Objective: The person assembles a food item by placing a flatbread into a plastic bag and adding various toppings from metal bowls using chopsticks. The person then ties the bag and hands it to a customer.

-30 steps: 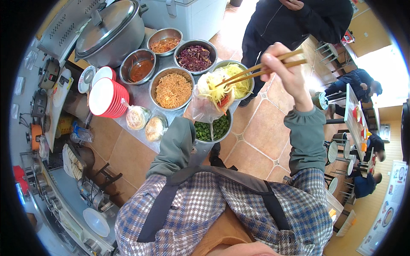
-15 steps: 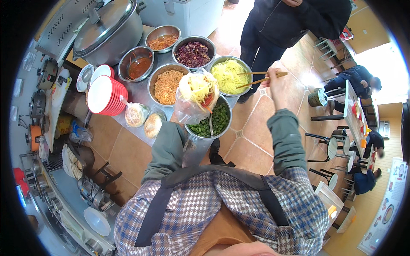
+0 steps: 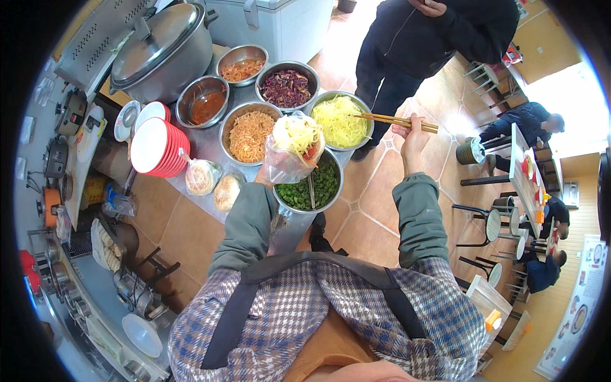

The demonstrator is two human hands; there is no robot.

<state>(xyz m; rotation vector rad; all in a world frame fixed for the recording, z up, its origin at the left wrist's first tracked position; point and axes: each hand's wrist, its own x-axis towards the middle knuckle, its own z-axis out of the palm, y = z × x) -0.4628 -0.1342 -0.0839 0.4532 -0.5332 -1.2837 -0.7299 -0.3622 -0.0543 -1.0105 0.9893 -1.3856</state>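
Observation:
My left hand [image 3: 263,177] is closed round a clear plastic bag [image 3: 280,164], its fingers mostly hidden behind the plastic. Pale yellow shreds and some red food fill the top of the bag. My right hand [image 3: 414,135] grips wooden chopsticks [image 3: 398,121], held nearly together. Their tips reach over the right side of a steel bowl of yellow shredded vegetable [image 3: 337,121]. Just below the bag stands a bowl of chopped greens [image 3: 321,181] with a metal utensil handle in it. A bowl of orange-brown shreds [image 3: 249,132] lies left of the bag.
Behind are bowls of purple shreds [image 3: 285,88], reddish sauce [image 3: 207,108] and orange strips [image 3: 242,69]. Red-and-white dishes [image 3: 159,146] are stacked beside two bagged flatbreads [image 3: 202,176]. A large lidded pot [image 3: 167,51] stands back left. A person in dark clothes [image 3: 439,32] stands across the table.
The chopsticks, spread apart before, have come together and now lie flatter over the yellow shreds. My right hand has dropped slightly toward me. The bag stays in my left hand.

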